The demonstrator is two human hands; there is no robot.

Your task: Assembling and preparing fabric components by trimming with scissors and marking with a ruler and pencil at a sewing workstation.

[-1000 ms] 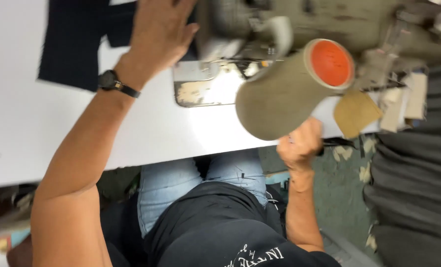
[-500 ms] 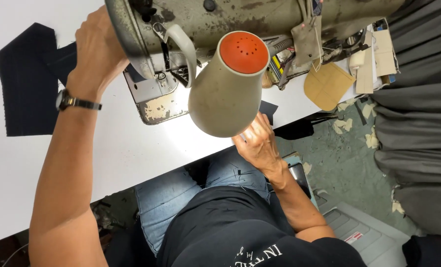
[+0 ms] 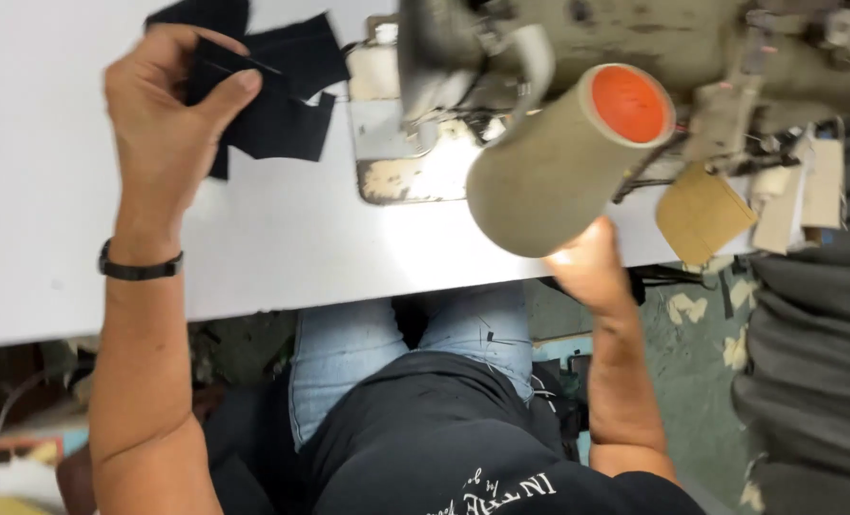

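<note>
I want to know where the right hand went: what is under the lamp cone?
Under the lamp cone, the right hand shows at the edge of the white table; its fingertips are covered by the cone, so I cannot tell what they touch.

Fabric pieces [image 3: 272, 105] left of sewing machine [image 3: 635, 57]

Two hands [image 3: 163, 124], one sewing machine [image 3: 635, 38], one wristwatch [image 3: 139, 269].
</note>
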